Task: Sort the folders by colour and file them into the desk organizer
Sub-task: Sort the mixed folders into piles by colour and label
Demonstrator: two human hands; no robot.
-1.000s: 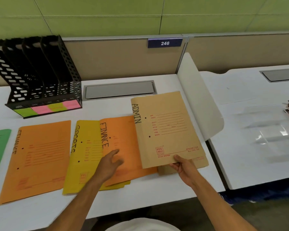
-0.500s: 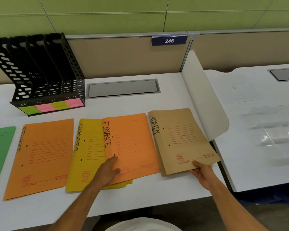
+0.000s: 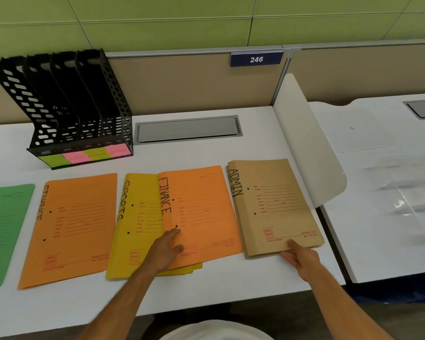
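Folders lie in a row on the white desk. From the left: a green folder, an orange FINANCE folder, a yellow SPORTS folder and a second orange FINANCE folder overlapping it. At the right lie brown ADMIN folders, one stacked on another. My left hand rests flat on the second orange folder, fingers apart. My right hand pinches the bottom edge of the top brown folder. The black desk organizer stands at the back left, its slots empty.
Green and pink sticky labels mark the organizer's front. A grey cable hatch sits in the desk's back middle. A white curved divider bounds the desk on the right; beyond it a neighbouring desk carries a clear plastic tray.
My right hand has lowered the brown ADMIN folder from a raised tilt over the orange one down onto the desk at the right. My left hand has stayed on the orange folder.
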